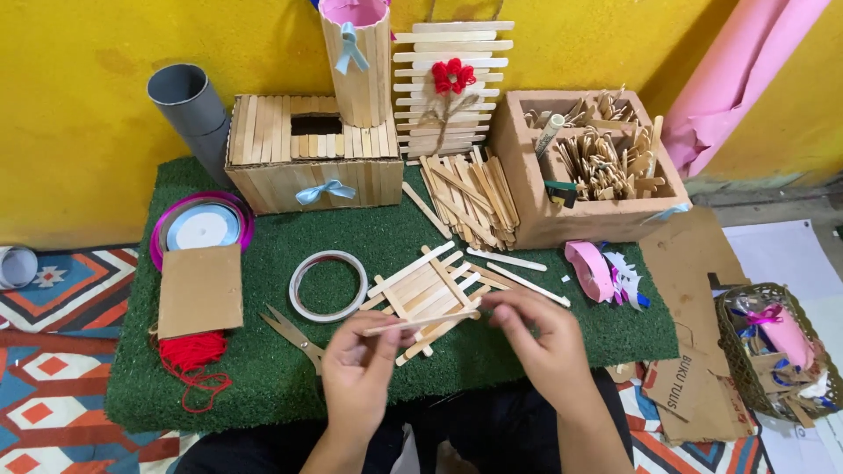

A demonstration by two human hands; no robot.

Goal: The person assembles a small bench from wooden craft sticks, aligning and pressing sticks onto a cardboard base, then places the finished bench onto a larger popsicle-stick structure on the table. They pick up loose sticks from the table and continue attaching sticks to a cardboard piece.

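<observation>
Both hands pinch one wooden stick [421, 324], left hand [356, 369] and right hand [536, 338] at opposite ends, and it wants keeping level above the stick lattice [430, 290].

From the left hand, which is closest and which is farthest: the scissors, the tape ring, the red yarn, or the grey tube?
From the left hand:
1. Scissors, just left of it.
2. Tape ring, above-left.
3. Red yarn, far left.
4. Grey tube, at the back wall.

Pale matt wooden stick [421, 323] over rough green artificial-grass mat [272, 369].
</observation>
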